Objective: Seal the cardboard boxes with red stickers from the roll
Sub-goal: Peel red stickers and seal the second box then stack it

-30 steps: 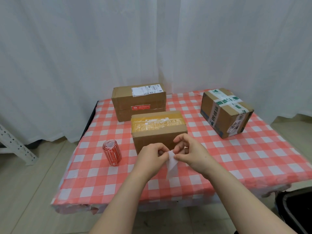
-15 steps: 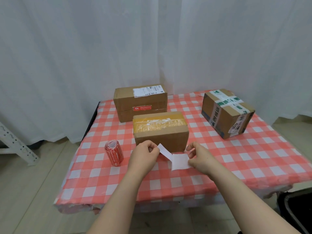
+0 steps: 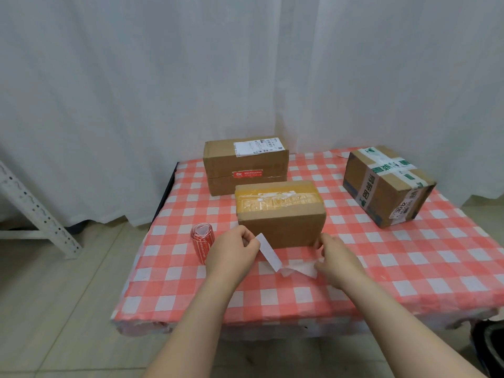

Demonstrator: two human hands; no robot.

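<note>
Seen from the person's head, two bare forearms reach over a table under a red-and-white check cloth. The left hand pinches the upper end of a narrow white strip between thumb and curled fingers. The strip slants down to the right and meets a crumpled white paper, which the right hand pinches at its edge, low over the cloth. Only white faces show, so which piece is sticker and which is backing cannot be told. Both hands are just in front of the near box, its top covered in yellowish tape. The red roll sits on the cloth just left of the left hand. Behind, the back box bears a red sticker across its front seam. A third box, taped green and white, sits well apart at the right. Label print is too small to read. A dark bin is cut off at the lower right corner.
</note>
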